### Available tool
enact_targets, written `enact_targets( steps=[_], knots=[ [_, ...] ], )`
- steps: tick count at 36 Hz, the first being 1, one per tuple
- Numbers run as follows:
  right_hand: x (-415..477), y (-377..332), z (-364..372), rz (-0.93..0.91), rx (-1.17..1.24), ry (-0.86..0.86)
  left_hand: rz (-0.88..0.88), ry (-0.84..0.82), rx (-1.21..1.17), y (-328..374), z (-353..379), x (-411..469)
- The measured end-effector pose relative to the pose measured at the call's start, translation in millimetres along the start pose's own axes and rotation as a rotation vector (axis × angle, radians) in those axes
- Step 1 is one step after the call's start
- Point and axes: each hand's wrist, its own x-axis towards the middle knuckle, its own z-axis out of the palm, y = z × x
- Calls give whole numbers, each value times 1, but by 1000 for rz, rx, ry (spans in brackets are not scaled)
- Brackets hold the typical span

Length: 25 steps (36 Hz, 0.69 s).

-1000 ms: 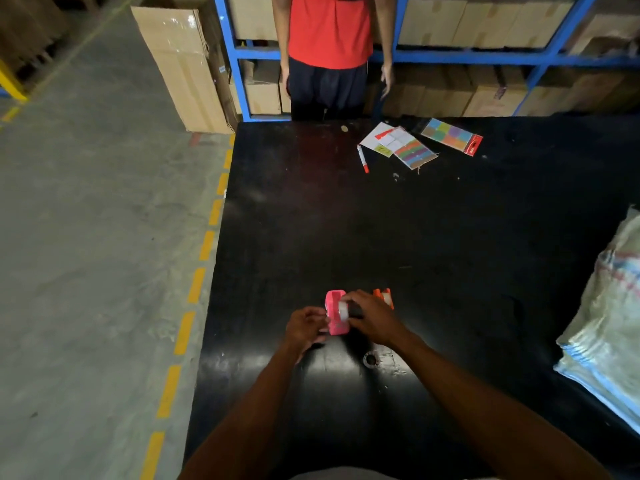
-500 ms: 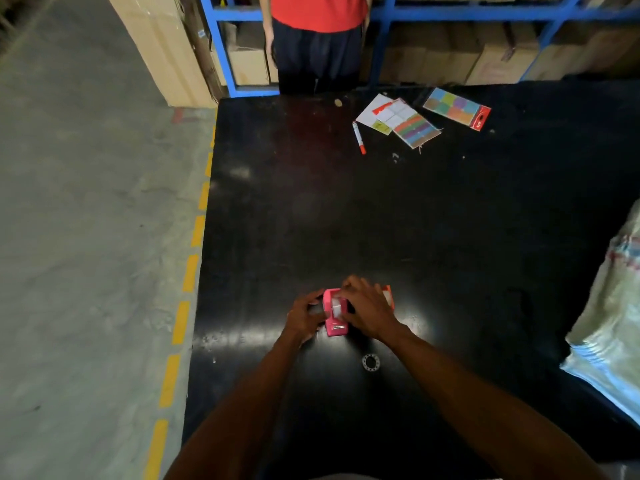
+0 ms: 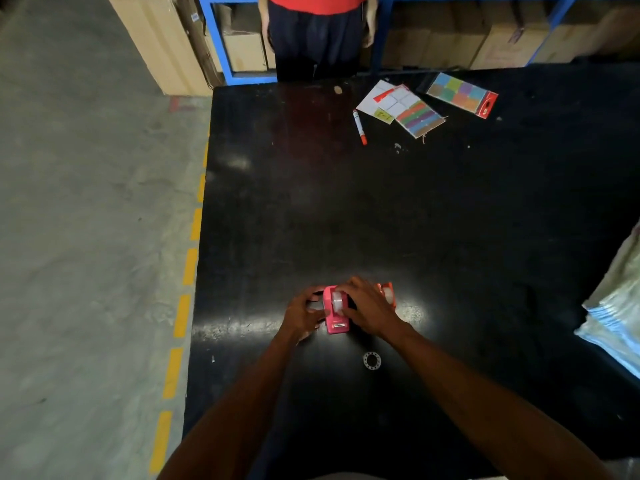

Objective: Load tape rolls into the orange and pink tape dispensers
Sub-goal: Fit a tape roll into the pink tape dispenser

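The pink tape dispenser (image 3: 335, 322) rests on the black table (image 3: 381, 209), its cutter end toward me. A whitish tape roll (image 3: 337, 303) sits in its top. My left hand (image 3: 303, 313) grips the dispenser's left side. My right hand (image 3: 367, 306) covers its right side, fingers on the roll. Right behind my right hand stands the orange tape dispenser (image 3: 388, 292), with a clear roll in it, partly hidden. A small clear ring (image 3: 372, 360) lies on the table nearer to me.
At the table's far side lie a red-capped marker (image 3: 359, 127), sheets of coloured labels (image 3: 405, 109) and a label pack (image 3: 462, 94). A person in a red shirt (image 3: 317, 32) stands behind them. A white woven sack (image 3: 620, 306) overhangs the right edge. Concrete floor lies left.
The pink dispenser has come down from a raised, tilted hold to rest flat on the table. Both hands have closed in on it. The camera has tilted downward.
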Motion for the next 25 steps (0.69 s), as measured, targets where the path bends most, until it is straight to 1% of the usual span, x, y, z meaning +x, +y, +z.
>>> enact_targets(
  steps=[6,18,23,25],
  knots=[
    [6,-7,1,37,-81,-29,-24,8,-1,0,2,0],
    [11,-14,4,51,-236,-2,8,-3,82,4,1,-1],
    [8,-11,0,51,-178,-55,7,2,92,3,1,0],
    [6,-11,-2,47,-174,-46,2,-8,82,3,1,1]
  ],
)
